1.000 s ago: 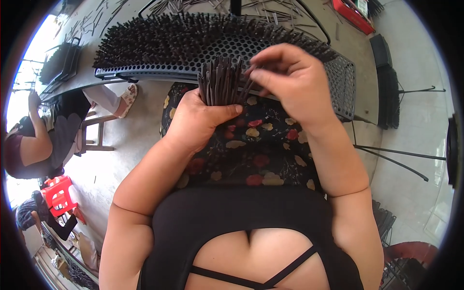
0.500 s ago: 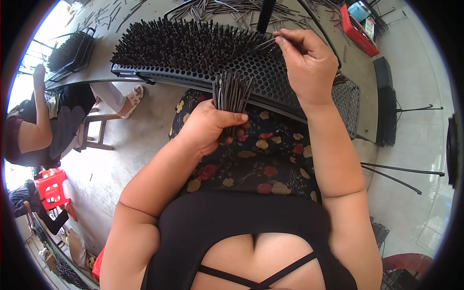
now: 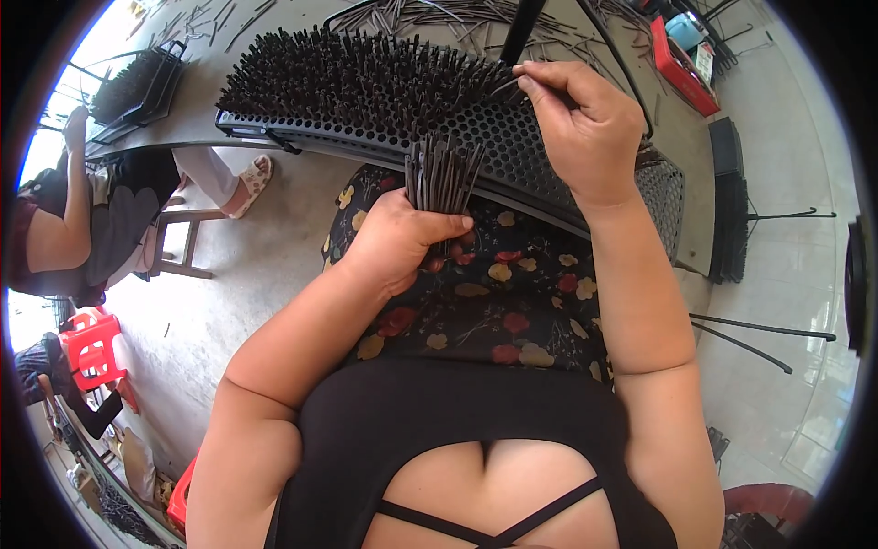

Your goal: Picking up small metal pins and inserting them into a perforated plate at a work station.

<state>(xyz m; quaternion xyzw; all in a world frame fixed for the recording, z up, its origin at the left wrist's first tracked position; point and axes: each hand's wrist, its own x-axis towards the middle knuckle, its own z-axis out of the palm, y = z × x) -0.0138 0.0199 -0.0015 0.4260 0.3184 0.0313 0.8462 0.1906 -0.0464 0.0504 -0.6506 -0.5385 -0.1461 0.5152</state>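
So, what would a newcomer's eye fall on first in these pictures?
Probably the dense mass of dark sticks standing in the black perforated tray at the upper middle. Then the bundle of similar sticks in the left fingers, at the centre, and the thin piece pinched by the right fingers at the mass's right edge. The red box at upper right also stands out.

Head fisheye, near, looking down at left hand, right hand.

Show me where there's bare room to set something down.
Table: bare patch between the right end of the tray and the red box. Tray: open holes between the bundle in the left hand and the right hand. Crowded: upright sticks across the tray's left, loose sticks behind it.
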